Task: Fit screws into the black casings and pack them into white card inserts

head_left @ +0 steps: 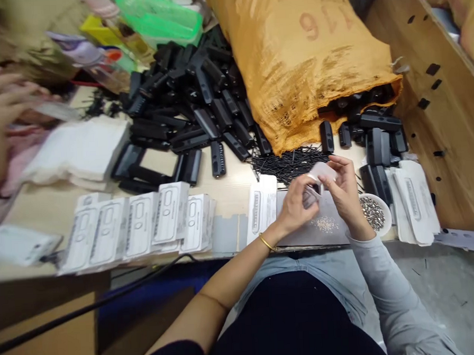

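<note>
Both hands meet above surface edge, front centre. Left hand and right hand clamped together on small white plastic piece, its long axis running left-right between them. Bowl of tiny screws just beside right hand, nearer that hand.

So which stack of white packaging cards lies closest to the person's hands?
The single stack just beside the left hand, apart from the fanned row further left.
</note>
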Available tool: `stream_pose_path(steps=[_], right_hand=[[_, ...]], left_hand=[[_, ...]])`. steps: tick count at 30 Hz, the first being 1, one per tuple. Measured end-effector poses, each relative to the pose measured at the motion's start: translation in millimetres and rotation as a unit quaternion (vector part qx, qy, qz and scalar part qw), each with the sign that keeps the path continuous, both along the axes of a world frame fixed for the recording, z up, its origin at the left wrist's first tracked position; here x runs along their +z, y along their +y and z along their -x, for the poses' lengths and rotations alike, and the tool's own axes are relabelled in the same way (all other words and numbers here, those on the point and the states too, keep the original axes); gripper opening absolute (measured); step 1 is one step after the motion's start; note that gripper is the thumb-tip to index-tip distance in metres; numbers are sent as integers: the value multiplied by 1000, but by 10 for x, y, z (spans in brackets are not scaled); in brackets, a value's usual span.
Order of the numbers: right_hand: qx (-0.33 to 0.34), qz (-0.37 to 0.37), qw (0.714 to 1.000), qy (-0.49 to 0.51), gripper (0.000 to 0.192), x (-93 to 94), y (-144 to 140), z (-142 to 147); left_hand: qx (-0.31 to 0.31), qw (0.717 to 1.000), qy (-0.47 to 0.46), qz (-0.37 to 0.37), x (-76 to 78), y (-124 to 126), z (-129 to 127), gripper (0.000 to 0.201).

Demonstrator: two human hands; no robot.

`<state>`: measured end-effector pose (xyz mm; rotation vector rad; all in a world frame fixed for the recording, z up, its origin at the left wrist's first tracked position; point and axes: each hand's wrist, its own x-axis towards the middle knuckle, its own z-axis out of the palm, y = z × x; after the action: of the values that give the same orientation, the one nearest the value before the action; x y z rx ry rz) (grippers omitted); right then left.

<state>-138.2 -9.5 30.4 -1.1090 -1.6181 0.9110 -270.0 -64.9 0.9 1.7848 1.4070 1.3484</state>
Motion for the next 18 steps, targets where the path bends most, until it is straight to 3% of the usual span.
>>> stream_pose_path(steps=[2, 6, 8, 11, 16, 18], right_hand=[[-24, -10, 1000, 12, 20, -81, -84, 118], [-8, -171, 984, -49, 9, -132, -301, 272], [-5, -153, 988, -35, 11, -111, -352, 286], [-45, -75, 996, 2, 14, -96, -365, 285], [-21, -222, 974, -34, 22, -243, -438, 315], [-8, -232, 972, -41, 24, -295, -465, 317]], left_hand=[[-40, 999, -21, -10, 7, -11, -10, 56], [-66, 992, -93, 54, 52, -15, 4, 86], [-58, 992, -91, 62, 78, -28, 10, 89], [-30, 995, -75, 50, 90, -59, 2, 91], [-39, 996, -51, 57, 22, -74, -40, 78], [-13, 997, -14, 75, 30, -74, -22, 70]])
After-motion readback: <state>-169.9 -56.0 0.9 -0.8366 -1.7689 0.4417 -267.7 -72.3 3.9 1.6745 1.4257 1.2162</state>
